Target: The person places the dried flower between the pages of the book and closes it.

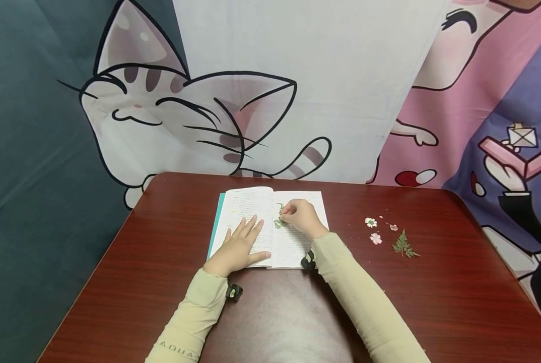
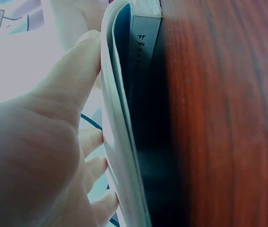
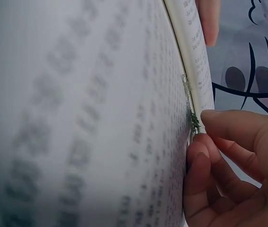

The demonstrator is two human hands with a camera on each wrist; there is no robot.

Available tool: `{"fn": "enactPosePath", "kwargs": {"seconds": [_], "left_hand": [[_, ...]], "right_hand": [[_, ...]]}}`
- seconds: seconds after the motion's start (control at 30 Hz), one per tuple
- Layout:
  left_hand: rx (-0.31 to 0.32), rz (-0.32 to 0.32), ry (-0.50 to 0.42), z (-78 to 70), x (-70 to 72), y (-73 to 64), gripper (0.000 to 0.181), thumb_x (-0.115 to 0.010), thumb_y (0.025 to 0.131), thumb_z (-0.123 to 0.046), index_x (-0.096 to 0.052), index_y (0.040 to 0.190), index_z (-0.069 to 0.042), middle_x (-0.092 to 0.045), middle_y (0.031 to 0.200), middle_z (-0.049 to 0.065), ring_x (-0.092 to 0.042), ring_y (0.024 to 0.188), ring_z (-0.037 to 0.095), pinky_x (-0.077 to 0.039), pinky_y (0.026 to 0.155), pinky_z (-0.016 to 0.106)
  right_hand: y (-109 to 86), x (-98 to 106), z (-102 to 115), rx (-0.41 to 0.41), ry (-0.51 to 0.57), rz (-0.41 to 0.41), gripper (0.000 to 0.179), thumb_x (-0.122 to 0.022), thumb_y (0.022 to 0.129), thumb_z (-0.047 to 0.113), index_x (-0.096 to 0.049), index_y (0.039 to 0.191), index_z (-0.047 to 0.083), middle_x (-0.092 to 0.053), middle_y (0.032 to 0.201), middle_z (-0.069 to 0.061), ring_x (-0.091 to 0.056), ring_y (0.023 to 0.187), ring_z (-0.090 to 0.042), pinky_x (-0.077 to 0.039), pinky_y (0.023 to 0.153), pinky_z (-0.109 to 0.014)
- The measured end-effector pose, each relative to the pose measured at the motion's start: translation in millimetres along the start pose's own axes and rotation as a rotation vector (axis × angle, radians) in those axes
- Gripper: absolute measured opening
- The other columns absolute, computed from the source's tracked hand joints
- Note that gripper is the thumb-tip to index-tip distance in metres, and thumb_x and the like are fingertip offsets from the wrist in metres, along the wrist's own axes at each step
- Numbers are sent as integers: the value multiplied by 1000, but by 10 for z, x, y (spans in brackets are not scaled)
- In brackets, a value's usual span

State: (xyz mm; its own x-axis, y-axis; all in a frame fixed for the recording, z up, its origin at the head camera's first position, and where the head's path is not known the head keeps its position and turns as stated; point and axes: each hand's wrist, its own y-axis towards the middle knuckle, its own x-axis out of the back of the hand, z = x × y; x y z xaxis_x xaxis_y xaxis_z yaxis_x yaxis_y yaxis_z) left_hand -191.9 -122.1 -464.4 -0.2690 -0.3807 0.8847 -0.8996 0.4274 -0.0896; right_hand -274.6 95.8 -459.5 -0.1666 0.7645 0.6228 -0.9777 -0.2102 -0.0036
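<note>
Fingers (image 1: pixel 249 229) of the left hand (image 1: pixel 234 251) lie straight and spread on the left page (image 1: pixel 250 199) of an open book (image 1: pixel 316 201), pointing between twelve and one o'clock, while its thumb reaches toward three o'clock, its tip near the gutter. Its forearm comes in from seven o'clock, in a pale sleeve (image 1: pixel 184 315).

The right hand (image 1: pixel 303 217) angles toward ten o'clock, its forearm running back to between four and five. Thumb and index finger pinch a green leafy sprig (image 1: pixel 278 223), the other fingers curled in beneath. This sprig is on the right page beside the gutter, toward one o'clock from the book's middle.

On the table (image 1: pixel 161 237), at three o'clock from the book and well apart from it, lie a white flower (image 1: pixel 370 222), a pink flower (image 1: pixel 376 238) and a fern leaf (image 1: pixel 403 245).
</note>
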Motion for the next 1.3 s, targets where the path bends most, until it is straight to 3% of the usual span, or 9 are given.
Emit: {"fn": "enactPosePath", "kwargs": {"seconds": [0.27, 0.53, 0.87, 1.1, 1.3], "left_hand": [[3, 0, -5, 12, 13, -11, 89, -64, 95, -55, -25, 162, -10, -15, 169, 12, -8, 155, 39, -10, 116, 71], [4, 1, -17, 15, 10, -13, 88, -64, 96, -54, -25, 162, -11, -15, 169, 12, -7, 155, 39, -10, 116, 71], [2, 14, -19, 17, 5, -8, 87, -64, 96, -52, -24, 163, -12, -14, 170, 10, -5, 155, 37, -8, 117, 70], [6, 27, -15, 19, 7, -3, 89, -64, 96, -53, -21, 163, -14, -12, 170, 8, -3, 156, 35, -6, 118, 68], [2, 41, -11, 39, -2, -3, 89, -63, 96, -53, -20, 164, -13, -11, 170, 9, -3, 156, 37, -6, 118, 67]], "right_hand": [[-48, 78, 37, 33, -2, -4, 5, -75, 91, 11, -71, 90, 8, -68, 82, -4, -63, 74, -17, -52, 66, -30], [-237, 276, 95, 69, -13, -53, 6, -71, 93, 13, -72, 96, 8, -71, 92, -7, -67, 83, -23, -53, 72, -35], [-453, 560, -113, -11, -95, -117, 25, -69, 94, 15, -69, 115, 2, -71, 106, -16, -67, 95, -32, -53, 81, -43], [-563, 649, -285, -112, -161, -70, 47, -67, 95, 18, -58, 134, -7, -63, 122, -28, -59, 114, -41, -47, 98, -54], [-605, 625, -375, -192, -223, -14, 60, -66, 95, 21, -48, 140, -14, -55, 133, -35, -52, 126, -47, -41, 107, -57]]}}
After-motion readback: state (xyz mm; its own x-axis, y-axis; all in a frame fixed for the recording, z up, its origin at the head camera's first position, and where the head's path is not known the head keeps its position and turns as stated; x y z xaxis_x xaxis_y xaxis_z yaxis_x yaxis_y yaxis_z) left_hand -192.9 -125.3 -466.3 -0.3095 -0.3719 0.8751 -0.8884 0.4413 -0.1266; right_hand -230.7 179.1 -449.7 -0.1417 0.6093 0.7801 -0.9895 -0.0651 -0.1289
